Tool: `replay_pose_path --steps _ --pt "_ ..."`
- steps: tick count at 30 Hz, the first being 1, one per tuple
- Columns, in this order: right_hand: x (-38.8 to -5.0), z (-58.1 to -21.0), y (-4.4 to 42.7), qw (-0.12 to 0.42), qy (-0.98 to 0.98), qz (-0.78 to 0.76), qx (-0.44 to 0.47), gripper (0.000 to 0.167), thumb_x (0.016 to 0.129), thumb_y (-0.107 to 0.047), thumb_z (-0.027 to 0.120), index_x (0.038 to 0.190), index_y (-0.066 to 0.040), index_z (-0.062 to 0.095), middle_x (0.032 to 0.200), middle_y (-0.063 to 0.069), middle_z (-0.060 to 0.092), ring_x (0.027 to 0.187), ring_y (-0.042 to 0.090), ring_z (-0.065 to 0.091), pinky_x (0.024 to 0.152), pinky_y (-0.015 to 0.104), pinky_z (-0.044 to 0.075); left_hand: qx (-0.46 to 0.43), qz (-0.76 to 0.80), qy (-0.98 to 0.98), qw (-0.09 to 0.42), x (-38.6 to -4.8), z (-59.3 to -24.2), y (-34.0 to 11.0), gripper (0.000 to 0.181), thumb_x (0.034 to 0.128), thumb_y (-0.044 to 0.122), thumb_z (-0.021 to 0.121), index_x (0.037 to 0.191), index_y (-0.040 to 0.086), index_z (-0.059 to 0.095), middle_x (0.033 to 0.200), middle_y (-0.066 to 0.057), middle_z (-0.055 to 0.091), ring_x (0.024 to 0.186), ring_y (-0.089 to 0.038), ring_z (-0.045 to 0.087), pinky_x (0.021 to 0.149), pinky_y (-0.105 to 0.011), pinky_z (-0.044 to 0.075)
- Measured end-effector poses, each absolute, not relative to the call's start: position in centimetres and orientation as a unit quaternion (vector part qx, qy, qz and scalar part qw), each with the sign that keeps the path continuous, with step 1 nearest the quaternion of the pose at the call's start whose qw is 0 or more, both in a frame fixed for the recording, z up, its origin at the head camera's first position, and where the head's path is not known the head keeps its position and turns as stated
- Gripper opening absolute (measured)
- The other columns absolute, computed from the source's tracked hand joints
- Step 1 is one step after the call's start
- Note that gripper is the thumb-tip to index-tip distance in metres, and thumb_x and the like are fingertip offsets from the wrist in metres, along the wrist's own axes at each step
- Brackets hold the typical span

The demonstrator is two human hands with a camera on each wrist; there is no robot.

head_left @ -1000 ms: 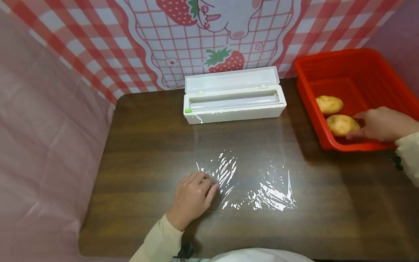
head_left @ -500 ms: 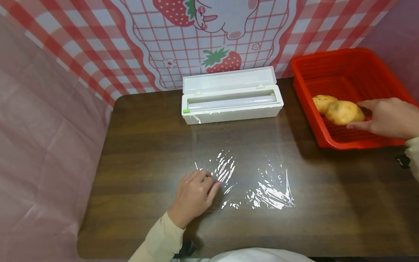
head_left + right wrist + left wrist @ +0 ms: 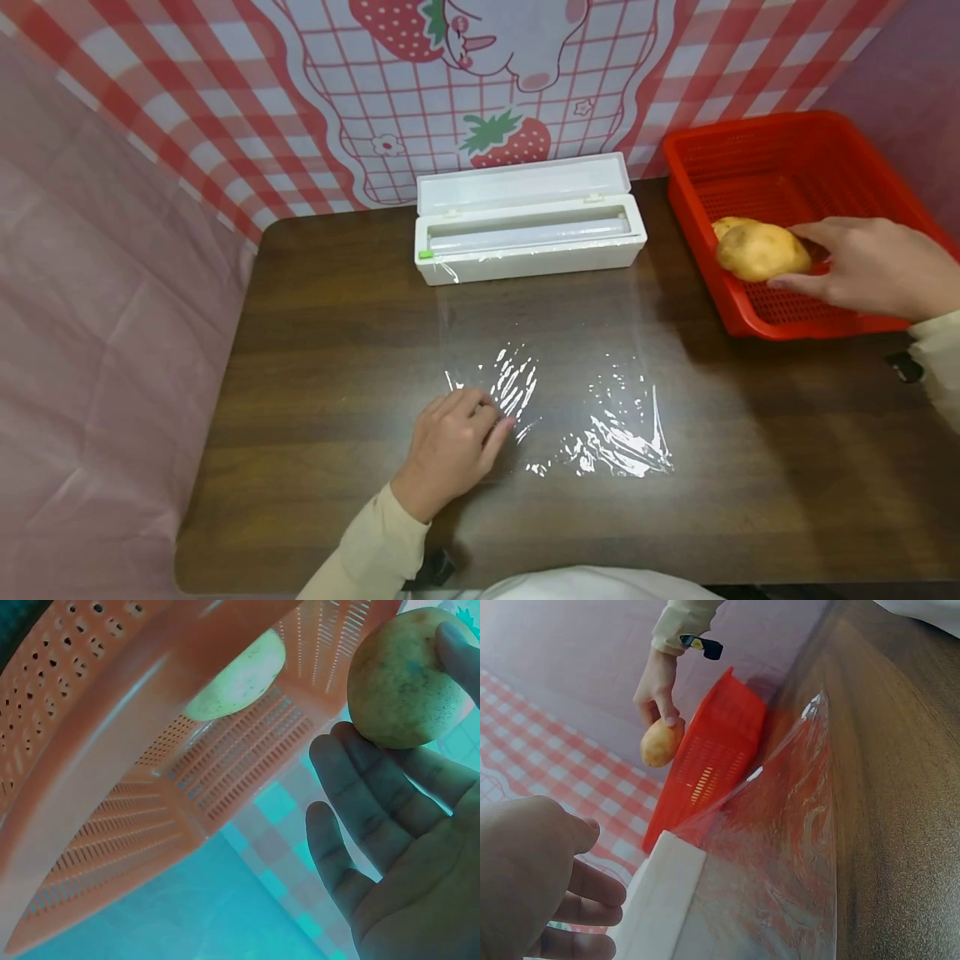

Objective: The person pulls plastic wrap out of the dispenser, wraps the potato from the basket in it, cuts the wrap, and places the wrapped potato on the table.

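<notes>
My right hand (image 3: 881, 265) pinches a yellow potato (image 3: 763, 252) between thumb and fingers, raised at the near left side of the red basket (image 3: 738, 312). In the right wrist view that potato (image 3: 397, 682) is up outside the basket's wall, while a second potato (image 3: 244, 679) lies inside. From the head, the second potato (image 3: 726, 225) is mostly hidden behind the held one. My left hand (image 3: 453, 450), fingers slightly bent, is at the left edge of a clear sheet of cling film (image 3: 618, 446). In the left wrist view this hand (image 3: 540, 877) grips nothing.
A white cling film dispenser (image 3: 532, 260) stands at the back of the brown wooden table (image 3: 322, 375), lid raised, and the film runs from it toward me. Behind hangs a red-and-white checked cloth (image 3: 225, 92); a pink cloth (image 3: 112, 333) borders the left.
My right hand has taken hold of the nearer potato, lifted it off the basket floor and moved it left and away from me. My left hand has shifted slightly right.
</notes>
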State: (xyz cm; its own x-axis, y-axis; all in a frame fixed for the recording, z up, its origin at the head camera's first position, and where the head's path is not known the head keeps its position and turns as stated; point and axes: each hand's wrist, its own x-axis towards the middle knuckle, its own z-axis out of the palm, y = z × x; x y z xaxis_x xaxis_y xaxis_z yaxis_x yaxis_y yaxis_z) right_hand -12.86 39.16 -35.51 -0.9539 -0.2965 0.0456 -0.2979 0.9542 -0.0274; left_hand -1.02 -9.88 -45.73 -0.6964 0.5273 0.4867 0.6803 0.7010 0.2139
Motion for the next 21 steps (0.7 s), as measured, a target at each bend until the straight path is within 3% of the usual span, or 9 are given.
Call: replay_pose_path --steps 12,21 --pt "-12.5 -35.0 37.6 0.017 -0.987 0.033 0.156 0.070 0.083 -0.046 0.079 0.120 0.011 0.061 0.103 0.032 0.065 0.074 0.036 0.061 0.069 0.063 0.051 -0.332 -0.195 -0.904 0.186 -0.9 -45.8 -10.2 0.028 0.0948 0.033 0.069 0.079 0.011 0.075 0.085 -0.001 0.067 0.074 -0.017 0.064 0.064 -0.030 0.052" --pt "-12.7 -35.2 36.9 -0.003 -0.988 0.027 0.153 0.075 0.085 -0.048 0.076 0.125 0.013 0.059 0.114 0.037 0.062 0.085 0.045 0.063 0.077 0.067 0.049 -0.332 -0.196 -0.904 0.182 -1.0 -45.8 -10.1 0.026 0.0926 0.031 0.073 0.077 0.010 0.076 0.085 -0.001 0.067 0.074 -0.017 0.064 0.062 -0.029 0.052"
